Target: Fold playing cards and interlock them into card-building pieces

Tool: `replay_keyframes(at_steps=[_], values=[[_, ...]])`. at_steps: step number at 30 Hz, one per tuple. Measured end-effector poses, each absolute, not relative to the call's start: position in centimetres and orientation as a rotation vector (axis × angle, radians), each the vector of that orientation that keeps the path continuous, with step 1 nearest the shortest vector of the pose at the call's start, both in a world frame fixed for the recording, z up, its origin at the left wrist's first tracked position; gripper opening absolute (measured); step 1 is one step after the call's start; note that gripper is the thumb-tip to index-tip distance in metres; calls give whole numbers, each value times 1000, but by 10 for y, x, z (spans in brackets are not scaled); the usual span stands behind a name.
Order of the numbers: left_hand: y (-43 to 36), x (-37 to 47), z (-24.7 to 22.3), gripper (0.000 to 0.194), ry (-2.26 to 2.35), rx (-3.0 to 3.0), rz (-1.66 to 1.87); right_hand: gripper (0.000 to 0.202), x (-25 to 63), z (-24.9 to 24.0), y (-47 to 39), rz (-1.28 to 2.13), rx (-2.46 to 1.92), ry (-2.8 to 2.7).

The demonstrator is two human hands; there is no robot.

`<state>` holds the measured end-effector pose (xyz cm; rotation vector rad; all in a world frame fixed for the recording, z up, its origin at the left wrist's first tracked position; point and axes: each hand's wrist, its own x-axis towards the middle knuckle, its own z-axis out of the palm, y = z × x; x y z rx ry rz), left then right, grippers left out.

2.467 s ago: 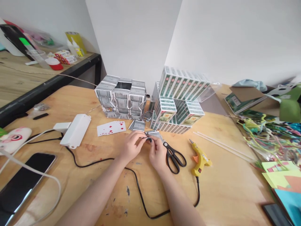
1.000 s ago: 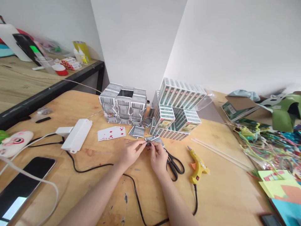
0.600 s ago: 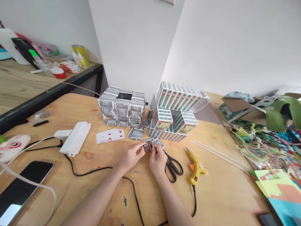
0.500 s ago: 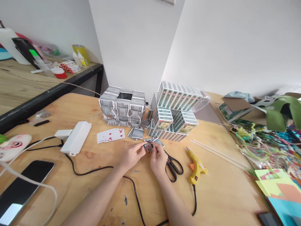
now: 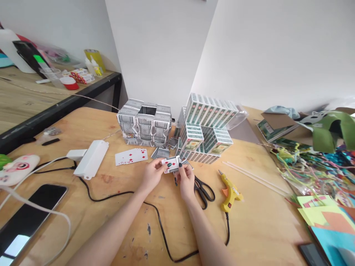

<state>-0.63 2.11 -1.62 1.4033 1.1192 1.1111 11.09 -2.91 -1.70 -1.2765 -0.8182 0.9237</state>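
Between my two hands is a playing card [image 5: 172,163] with red diamonds, its face turned up toward me. My left hand [image 5: 153,174] pinches the card's left end, thumb on top. At the right end, my right hand [image 5: 185,181] grips it with dark-nailed fingers. Beneath and behind the card lie more patterned cards, partly hidden by my hands. Black-handled scissors [image 5: 204,192] rest just right of my right hand, their blades hidden. A fan of face-up cards [image 5: 131,156] lies left of my hands, and folded grey-backed cards [image 5: 161,153] lie behind them.
A box-shaped structure of folded cards [image 5: 145,127] stands at the back, beside stacked card boxes [image 5: 209,111]. Right are a yellow glue gun [image 5: 230,194] and clear glue sticks [image 5: 256,178]. Left are a white power strip [image 5: 92,159] and a phone [image 5: 33,218]. A black cable [image 5: 159,218] crosses the front.
The card in my hands was bent with its face mostly hidden; now it lies flatter, with the red diamonds showing. My hands have risen slightly in the view.
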Motion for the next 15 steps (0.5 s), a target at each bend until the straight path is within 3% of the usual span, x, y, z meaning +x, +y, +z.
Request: replay_keyframes(at_steps=[6,9,15], values=[[29,-16,-22,20,1100,1540,1085,31,117,-20,-28,655,-1419,-999],[29,-17,-24,20,1057,1555,1052,36,118,-23,-29,640,-1437,-1036],[29,-17,-23,22,1078,1510,1215,26,114,-22,-29,733,-1410,-1016]])
